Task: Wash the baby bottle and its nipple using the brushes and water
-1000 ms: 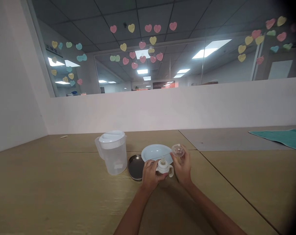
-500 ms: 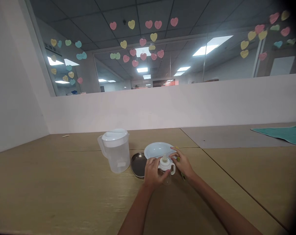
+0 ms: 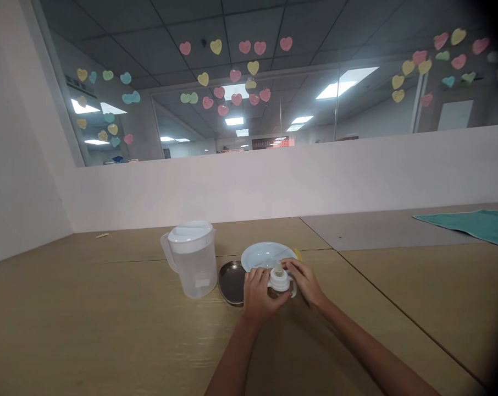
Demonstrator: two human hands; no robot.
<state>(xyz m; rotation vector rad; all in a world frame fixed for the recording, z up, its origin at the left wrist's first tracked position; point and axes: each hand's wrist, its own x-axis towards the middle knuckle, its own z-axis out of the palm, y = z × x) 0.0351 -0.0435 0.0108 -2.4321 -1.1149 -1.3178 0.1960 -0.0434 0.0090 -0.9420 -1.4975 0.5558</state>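
A baby bottle point(image 3: 279, 282) with a white collar, pale teat and white side handles stands upright between my hands. My left hand point(image 3: 260, 291) is wrapped round its left side, thumb across the front. On the other side, my right hand point(image 3: 306, 280) is closed in against the bottle, fingertips at the teat and collar, partly covering the right handle. Just behind lies a pale blue-white bowl point(image 3: 253, 252) with something clear in it that I cannot make out. A dark round metal dish point(image 3: 231, 283) sits left of my left hand, its right edge hidden.
A lidded translucent pitcher point(image 3: 194, 267) with a handle stands left of the metal dish. Something yellow point(image 3: 297, 254) shows by the bowl's right edge. A teal cloth point(image 3: 471, 225) lies at the far right of the wooden table point(image 3: 129, 319). A low wall with a window rises behind.
My right hand has moved left, its fingers drawing in from apart to the bottle's teat and collar. My left hand keeps its hold. The whole view has shifted slightly.
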